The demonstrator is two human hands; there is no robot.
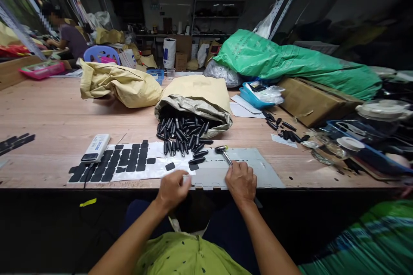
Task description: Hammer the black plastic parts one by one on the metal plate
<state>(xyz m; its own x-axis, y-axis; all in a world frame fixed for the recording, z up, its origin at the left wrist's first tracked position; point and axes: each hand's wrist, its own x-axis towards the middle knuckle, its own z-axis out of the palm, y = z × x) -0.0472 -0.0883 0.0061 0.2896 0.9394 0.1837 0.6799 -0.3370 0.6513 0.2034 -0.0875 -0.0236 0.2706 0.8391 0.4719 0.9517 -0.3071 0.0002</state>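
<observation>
My right hand [241, 181] is closed around the handle of a small hammer [226, 155], whose dark head with a yellowish end points away from me over a grey board [258, 167]. Near the table's front edge, my left hand [173, 190] is curled with thumb and fingers together; what it holds, if anything, I cannot make out. Beyond it, black pen-shaped parts [180, 133] spill from an open paper sack [200, 88]. A few black parts lie loose beside the board. Rows of black rounded pads [129, 159] sit on a white sheet [155, 171] to the left.
A white device with a small screen [96, 148] stands by the pads, its cable hanging over the edge. Another folded sack [119, 84] lies behind. To the right are a cardboard box [309, 99], a green sack [284, 60] and a blue basket [254, 96]. A person [69, 36] sits far left.
</observation>
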